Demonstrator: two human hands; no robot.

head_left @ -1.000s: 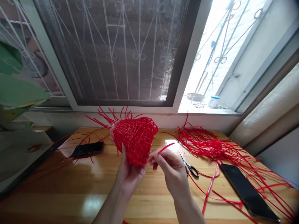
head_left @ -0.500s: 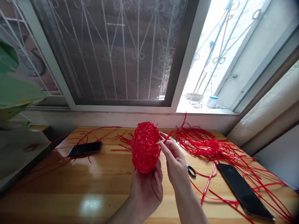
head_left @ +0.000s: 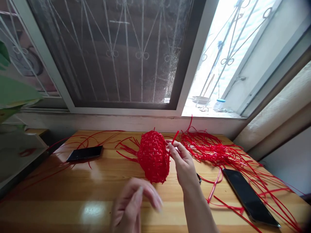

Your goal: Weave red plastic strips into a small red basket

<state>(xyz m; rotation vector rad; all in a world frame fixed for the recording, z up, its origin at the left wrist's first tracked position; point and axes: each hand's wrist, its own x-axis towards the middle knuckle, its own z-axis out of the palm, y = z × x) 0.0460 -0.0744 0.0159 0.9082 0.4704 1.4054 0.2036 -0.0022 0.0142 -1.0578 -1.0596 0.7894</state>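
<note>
A rounded, woven piece of red plastic strips [head_left: 154, 157] is in the middle of the view, with loose strip ends sticking out on its left. At its right edge, my right hand [head_left: 182, 158] is closed, thumb and fingers pinching a red strip [head_left: 175, 137] whose end points up. My left hand [head_left: 136, 204] is below the woven piece and apart from it. Its fingers are curved, loosely apart and a little blurred, and nothing shows in them.
A tangled heap of red strips [head_left: 209, 147] spreads over the right of the wooden table [head_left: 60, 194]. One black phone [head_left: 250, 197] lies at right, another phone [head_left: 85, 153] at left on strips. Scissors [head_left: 199, 178] are partly hidden behind my right forearm. A window stands behind.
My left hand has let go of the woven piece and moved down and toward me. The woven piece has shifted slightly right and down. My right hand keeps its pinch.
</note>
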